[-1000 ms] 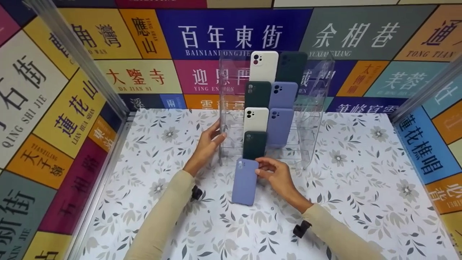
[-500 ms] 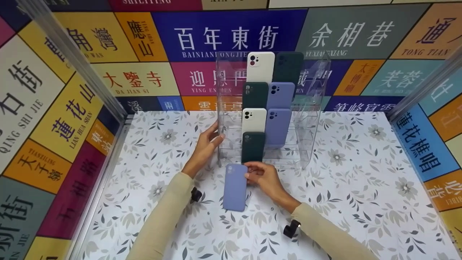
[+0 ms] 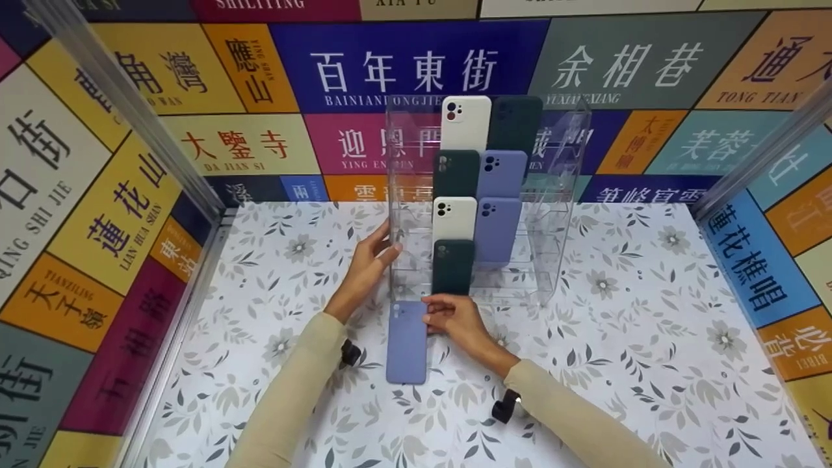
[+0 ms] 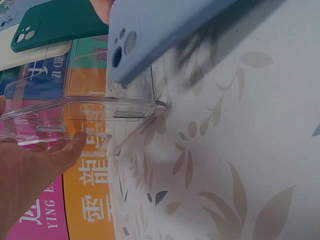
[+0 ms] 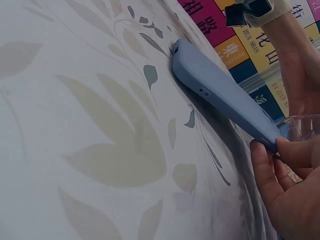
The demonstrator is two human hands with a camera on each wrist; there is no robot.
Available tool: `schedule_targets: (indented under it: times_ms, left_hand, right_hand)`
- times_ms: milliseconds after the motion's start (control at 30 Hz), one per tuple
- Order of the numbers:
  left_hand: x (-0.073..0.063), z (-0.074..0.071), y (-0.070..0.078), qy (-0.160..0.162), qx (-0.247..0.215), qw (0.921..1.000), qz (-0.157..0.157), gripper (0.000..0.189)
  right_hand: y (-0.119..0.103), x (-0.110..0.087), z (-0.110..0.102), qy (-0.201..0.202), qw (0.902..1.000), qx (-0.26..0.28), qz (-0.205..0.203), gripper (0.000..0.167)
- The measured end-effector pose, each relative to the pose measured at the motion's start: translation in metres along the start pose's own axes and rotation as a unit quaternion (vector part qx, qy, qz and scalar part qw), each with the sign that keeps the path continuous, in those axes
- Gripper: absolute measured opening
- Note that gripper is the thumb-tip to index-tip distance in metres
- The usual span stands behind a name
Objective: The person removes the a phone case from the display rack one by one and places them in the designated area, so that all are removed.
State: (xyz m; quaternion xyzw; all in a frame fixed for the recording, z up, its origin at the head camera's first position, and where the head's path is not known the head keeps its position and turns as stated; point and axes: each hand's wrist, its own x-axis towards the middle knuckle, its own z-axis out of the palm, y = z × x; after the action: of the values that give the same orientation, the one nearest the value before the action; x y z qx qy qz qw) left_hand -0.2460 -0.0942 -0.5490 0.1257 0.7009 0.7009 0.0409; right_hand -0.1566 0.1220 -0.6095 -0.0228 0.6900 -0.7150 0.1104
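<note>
My right hand pinches a lavender phone case by its upper right edge, thumb on the face and fingers behind. The case is held in front of the clear acrylic display stand, at its lower left corner. My left hand grips the left side panel of the stand; in the left wrist view its thumb and fingers lie on either side of the clear edge. On the stand's tiers lean a dark green case at the front, white cases and lavender cases above it.
The table is covered with a white leaf-patterned cloth. Walls with coloured signs enclose the back and sides. A metal frame rail runs along the left edge. Small black devices are strapped to both wrists.
My right hand has carried the lavender case to the left and slightly nearer to me, away from below the front green case. The left hand stays on the stand's side.
</note>
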Motion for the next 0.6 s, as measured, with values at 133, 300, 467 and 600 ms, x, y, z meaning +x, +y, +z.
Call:
schedule_targets:
  times_ms: [133,300,467,600]
  left_hand:
    - [0.0,0.0,0.0,0.002,0.003,1.0,-0.002,0.069]
    - [0.0,0.001,-0.001,0.008,0.002,1.0,-0.002,0.069]
    - [0.0,0.002,-0.001,0.01,-0.007,0.9999,-0.007,0.07]
    - [0.001,0.001,-0.001,0.013,-0.011,0.9998,-0.009,0.07]
  right_hand:
    - [0.001,0.004,0.008,-0.008,0.9999,-0.009,-0.002,0.039]
    - [0.003,0.008,0.016,-0.006,0.9997,-0.024,-0.003,0.038]
    - [0.003,0.009,0.021,0.008,0.9996,-0.026,0.002,0.035]
    - [0.005,0.008,0.024,0.022,0.9989,-0.041,-0.008,0.034]
